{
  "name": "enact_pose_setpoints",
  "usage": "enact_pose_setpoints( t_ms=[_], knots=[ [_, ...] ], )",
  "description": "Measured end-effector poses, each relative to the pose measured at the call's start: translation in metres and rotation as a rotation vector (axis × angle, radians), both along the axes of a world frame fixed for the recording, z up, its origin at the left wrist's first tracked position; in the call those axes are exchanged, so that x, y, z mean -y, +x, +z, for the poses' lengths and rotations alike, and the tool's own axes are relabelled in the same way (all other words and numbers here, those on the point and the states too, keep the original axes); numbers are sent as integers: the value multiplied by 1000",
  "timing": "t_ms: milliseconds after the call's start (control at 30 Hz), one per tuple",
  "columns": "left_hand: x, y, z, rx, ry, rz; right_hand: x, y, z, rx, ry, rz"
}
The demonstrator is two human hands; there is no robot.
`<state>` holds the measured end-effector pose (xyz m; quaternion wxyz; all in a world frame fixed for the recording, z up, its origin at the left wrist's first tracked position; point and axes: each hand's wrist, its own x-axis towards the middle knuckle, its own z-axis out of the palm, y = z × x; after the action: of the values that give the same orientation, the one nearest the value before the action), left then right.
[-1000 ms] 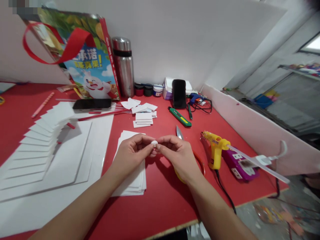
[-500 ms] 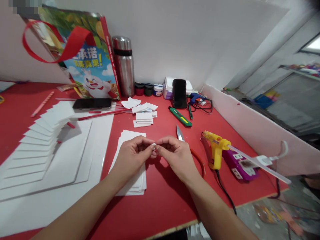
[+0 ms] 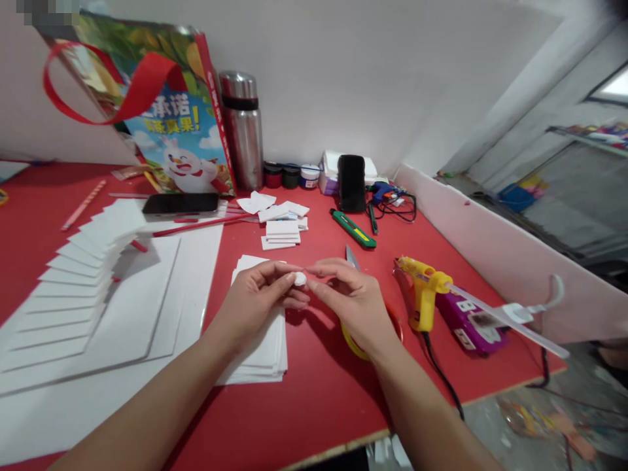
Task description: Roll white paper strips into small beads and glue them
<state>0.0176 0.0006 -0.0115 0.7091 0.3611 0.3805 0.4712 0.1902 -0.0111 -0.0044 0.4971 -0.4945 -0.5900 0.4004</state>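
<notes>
Over the stack of white paper pieces, my left hand pinches a small round white piece between thumb and fingers. My right hand is just right of that piece. Its thumb and index finger are apart, with the tips close to the piece's edge; whether they touch it is hard to tell. Partly hidden under my right hand lie scissors, with a metal blade and a yellow and orange handle. Small white cut pieces are piled beyond the hands.
A yellow glue gun with a cord lies at right beside a purple box. Farther back are a green cutter, a phone and a steel flask. Fanned white cards lie on white boards at left.
My right fingers have parted and lifted a little from the pinch. The round white piece now shows its flat face in my left hand. More of the scissors' yellow handle is visible.
</notes>
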Motion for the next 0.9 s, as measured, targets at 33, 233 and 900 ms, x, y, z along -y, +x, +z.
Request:
enact_pose_setpoints(
  t_ms=[33, 233, 900],
  knots=[
    [0, 0, 1, -2, -1, -7, 0, -1, -1, -1, -13, 12],
    [2, 1, 7, -61, 33, -38, 4, -6, -1, 9, -89, -6],
    [2, -5, 3, -175, 100, -112, 7, -10, 6, 418, 203, 8]
  ],
)
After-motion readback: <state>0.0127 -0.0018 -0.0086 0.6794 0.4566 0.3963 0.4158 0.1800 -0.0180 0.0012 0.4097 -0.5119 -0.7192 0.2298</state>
